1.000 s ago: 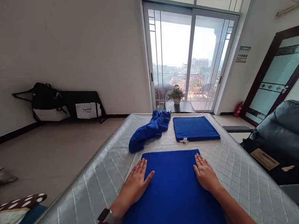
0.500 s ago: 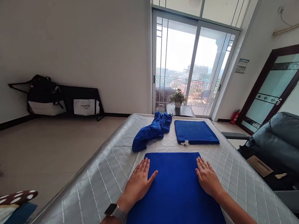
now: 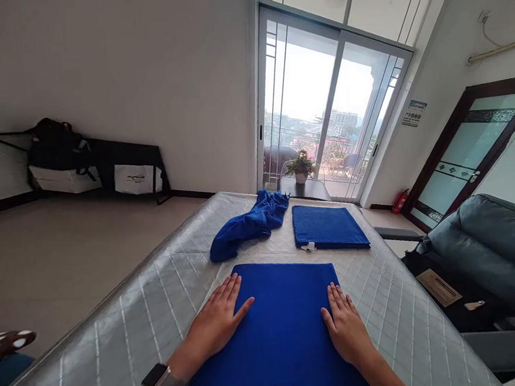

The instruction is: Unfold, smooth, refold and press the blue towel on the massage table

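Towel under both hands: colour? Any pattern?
The towel is plain deep blue with no visible pattern. The head view, the only one, shows it clearly.

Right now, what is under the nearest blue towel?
Silver quilted cover shows around the nearest blue towel; what lies beneath is hidden. The left hand and right hand rest on top.

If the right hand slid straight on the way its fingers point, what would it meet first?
Past the flat blue towel under the right hand, a strip of grey quilted table, then most likely the smaller folded blue towel; depth is hard to judge.
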`<state>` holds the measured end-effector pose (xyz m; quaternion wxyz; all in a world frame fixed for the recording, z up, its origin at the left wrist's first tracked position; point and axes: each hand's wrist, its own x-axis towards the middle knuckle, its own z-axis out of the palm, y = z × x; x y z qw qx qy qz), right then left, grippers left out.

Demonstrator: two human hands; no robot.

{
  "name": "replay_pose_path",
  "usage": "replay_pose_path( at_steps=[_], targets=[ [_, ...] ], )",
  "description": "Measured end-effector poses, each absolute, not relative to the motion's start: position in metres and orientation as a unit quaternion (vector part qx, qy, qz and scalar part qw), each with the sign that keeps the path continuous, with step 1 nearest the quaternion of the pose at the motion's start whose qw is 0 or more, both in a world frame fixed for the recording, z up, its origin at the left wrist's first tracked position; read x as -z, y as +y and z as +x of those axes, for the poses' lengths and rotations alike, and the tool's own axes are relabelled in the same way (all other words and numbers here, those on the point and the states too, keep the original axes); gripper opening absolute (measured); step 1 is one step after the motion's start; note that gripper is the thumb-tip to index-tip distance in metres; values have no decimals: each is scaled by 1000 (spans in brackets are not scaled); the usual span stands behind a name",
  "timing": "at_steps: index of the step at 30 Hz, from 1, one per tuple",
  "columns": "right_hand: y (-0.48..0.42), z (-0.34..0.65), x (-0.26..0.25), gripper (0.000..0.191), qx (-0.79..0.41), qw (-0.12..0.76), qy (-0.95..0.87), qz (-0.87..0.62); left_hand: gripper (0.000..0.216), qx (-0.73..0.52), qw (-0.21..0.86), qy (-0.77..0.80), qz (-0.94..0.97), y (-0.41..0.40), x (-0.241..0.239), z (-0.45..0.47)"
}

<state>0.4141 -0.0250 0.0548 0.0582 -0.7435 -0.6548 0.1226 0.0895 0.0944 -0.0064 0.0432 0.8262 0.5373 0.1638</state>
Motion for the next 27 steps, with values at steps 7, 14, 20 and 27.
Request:
replay_pose_path(
  at_steps=[7,14,20,27],
  targets=[
    [-26,415,-54,68,-125,76,-658,-739,91,-111,22,573,812,93,-8,93],
    [-26,417,-52,67,-117,75,-662,-737,76,-149,12,453,879,51,-24,185],
    [-26,420,-43,62,-91,44,-691,-716,66,-179,46,318,930,24,-34,291],
    [-24,419,-43,66,-93,68,-671,-732,67,-164,40,372,913,43,-16,252]
  ],
)
